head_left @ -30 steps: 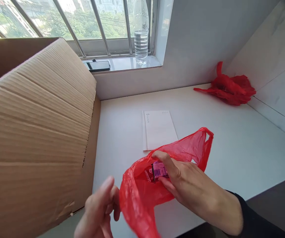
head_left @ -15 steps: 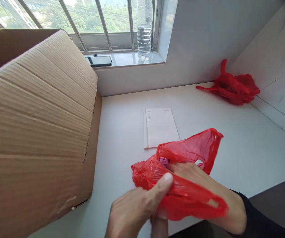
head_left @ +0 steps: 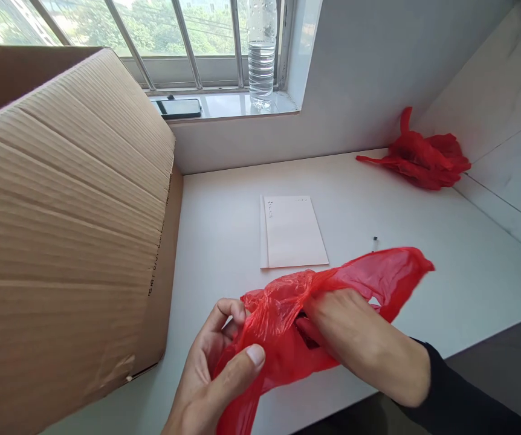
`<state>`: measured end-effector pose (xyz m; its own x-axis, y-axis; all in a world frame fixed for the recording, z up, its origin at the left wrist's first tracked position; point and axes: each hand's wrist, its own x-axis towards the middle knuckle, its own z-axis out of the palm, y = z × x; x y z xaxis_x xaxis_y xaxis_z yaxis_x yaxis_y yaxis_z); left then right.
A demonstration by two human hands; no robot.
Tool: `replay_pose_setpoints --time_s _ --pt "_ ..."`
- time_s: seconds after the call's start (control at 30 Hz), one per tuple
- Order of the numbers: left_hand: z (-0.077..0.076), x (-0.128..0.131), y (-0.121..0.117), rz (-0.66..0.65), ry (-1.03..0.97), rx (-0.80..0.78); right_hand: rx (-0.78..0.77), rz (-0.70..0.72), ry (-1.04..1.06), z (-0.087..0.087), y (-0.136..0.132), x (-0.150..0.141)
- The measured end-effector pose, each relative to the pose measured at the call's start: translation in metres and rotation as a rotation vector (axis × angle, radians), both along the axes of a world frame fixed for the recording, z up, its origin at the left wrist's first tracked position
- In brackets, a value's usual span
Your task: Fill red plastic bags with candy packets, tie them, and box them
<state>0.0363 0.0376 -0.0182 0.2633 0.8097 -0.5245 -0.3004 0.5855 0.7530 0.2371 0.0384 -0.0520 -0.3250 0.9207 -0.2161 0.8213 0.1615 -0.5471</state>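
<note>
A thin red plastic bag (head_left: pixel 283 302) lies bunched above the front part of the white table. My left hand (head_left: pixel 215 368) grips the bag's left side, thumb on top and fingers curled behind it. Up to the wrist, my right hand (head_left: pixel 346 323) is inside the bag's mouth, and its fingers are hidden by the plastic. Something dark shows in the opening beside it, too little to name. Just behind the bag lies a pale booklet (head_left: pixel 294 232) with small print on its cover.
At left stands a large open cardboard box (head_left: pixel 83 241). A water bottle (head_left: pixel 261 60) and a phone (head_left: pixel 179 108) rest on the windowsill. Another red bag (head_left: pixel 423 160) lies crumpled in the back right corner. A small pen-like object (head_left: pixel 375 241) pokes out behind the bag.
My left hand has moved left and pulled the bag's near handle toward me. My right hand sits deeper in the bag. The small object behind the bag has come into view.
</note>
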Motion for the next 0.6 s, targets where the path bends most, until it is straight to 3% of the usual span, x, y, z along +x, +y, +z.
replay_pose_setpoints --time_s 0.27,0.43,0.6 --pt "-0.024 0.007 0.008 0.013 0.276 0.131 0.131 0.022 -0.139 -0.018 0.014 -0.003" --pt "-0.033 0.006 0.010 0.045 0.188 0.078 0.120 -0.034 -0.255 -0.016 0.018 -0.005" --pt "-0.030 0.006 0.012 0.121 0.049 0.053 0.084 -0.117 -0.364 -0.010 0.023 -0.013"
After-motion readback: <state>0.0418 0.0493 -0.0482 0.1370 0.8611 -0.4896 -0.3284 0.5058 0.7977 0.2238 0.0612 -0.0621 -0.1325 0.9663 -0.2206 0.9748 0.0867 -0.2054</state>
